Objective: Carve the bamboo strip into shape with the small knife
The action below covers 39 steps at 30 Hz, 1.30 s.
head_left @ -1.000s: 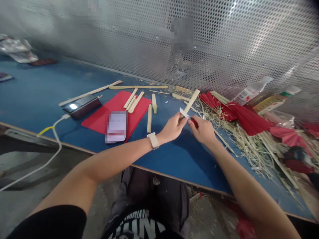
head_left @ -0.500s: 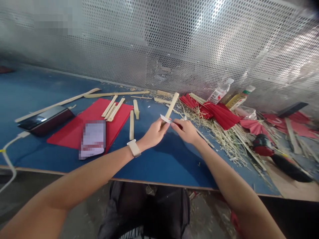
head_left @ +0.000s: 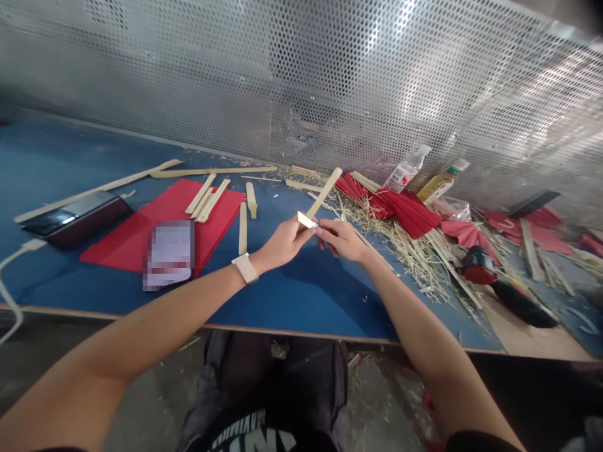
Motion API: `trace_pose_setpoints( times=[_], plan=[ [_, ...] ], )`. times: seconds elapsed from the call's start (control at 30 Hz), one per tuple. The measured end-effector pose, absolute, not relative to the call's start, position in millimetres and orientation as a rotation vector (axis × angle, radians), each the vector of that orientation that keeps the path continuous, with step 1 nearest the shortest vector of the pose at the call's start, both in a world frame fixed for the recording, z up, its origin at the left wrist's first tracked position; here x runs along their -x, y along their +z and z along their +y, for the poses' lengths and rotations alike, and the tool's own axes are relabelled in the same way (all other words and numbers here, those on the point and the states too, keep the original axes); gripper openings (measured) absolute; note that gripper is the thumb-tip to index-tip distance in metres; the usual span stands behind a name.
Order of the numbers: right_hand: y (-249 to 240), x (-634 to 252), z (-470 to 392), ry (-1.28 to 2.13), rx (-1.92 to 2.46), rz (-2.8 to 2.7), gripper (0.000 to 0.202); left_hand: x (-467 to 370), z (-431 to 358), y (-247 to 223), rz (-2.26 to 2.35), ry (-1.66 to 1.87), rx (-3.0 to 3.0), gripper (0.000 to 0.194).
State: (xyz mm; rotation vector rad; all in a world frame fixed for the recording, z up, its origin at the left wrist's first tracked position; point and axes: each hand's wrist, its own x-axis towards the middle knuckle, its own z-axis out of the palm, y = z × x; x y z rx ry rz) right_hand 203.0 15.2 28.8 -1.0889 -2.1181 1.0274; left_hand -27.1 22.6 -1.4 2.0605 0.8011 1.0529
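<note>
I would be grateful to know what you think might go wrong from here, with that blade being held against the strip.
The blade lies across the pale strip right beside the fingers of the left hand, so a slip by the right hand could cut them.

The white cable runs over the table's front edge, so a snag might drag the dark device it is plugged into.

Bare tabletop (head_left: 301, 301) gives passage between the forearms (head_left: 183, 307), while the raised strip (head_left: 325, 193) and heaped shavings (head_left: 414, 251) obstruct beyond.
</note>
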Motion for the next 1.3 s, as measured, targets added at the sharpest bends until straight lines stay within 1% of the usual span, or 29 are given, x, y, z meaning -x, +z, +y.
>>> trace_pose_setpoints(
  times=[0.13,0.23,0.37,0.5,0.6,0.73,0.9,1.03,1.2,1.3],
  plan=[
    [25,-199,17,1.063,1.023,-2.072,0.065,30,29,2,0.807,1.047,-2.141,0.031],
    [21,-195,19,1.022,1.008,-2.053,0.069,29,29,3,0.847,1.049,-2.154,0.03],
    [19,-192,20,0.948,1.05,-2.035,0.071,26,24,2,0.878,0.986,-2.063,0.042],
    [24,-195,19,1.004,1.086,-2.081,0.067,25,20,2,0.877,0.96,-2.024,0.043],
    [28,-201,19,0.855,1.119,-2.163,0.064,25,19,6,0.846,0.928,-2.076,0.043],
    [29,-205,21,0.672,1.168,-2.252,0.06,24,18,11,0.826,0.916,-2.133,0.032],
    [28,-203,21,0.629,1.209,-2.262,0.062,24,19,9,0.876,0.887,-2.101,0.038],
    [31,-200,18,0.666,1.21,-2.247,0.067,22,18,4,0.844,0.854,-1.984,0.041],
    [35,-200,13,0.958,1.222,-2.188,0.067,21,16,0,0.771,0.899,-1.986,0.042],
    [37,-203,14,1.0,1.171,-2.188,0.069,20,15,1,0.763,0.922,-1.991,0.043]
  ],
)
